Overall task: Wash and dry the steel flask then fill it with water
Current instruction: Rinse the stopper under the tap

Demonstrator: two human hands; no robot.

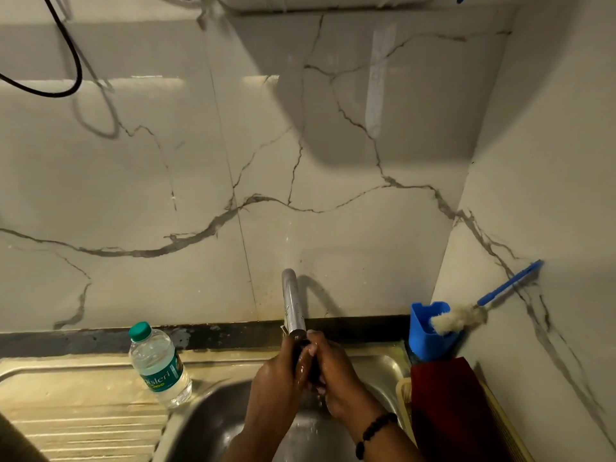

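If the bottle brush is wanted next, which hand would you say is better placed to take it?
Probably the right hand: the bottle brush stands in the blue holder on that side, though both hands currently grip the flask under the tap.

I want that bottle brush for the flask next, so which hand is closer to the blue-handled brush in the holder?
Right. The right hand is wrapped around the flask under the tap, on the side toward the brush in the corner. The left hand grips the flask's far side.
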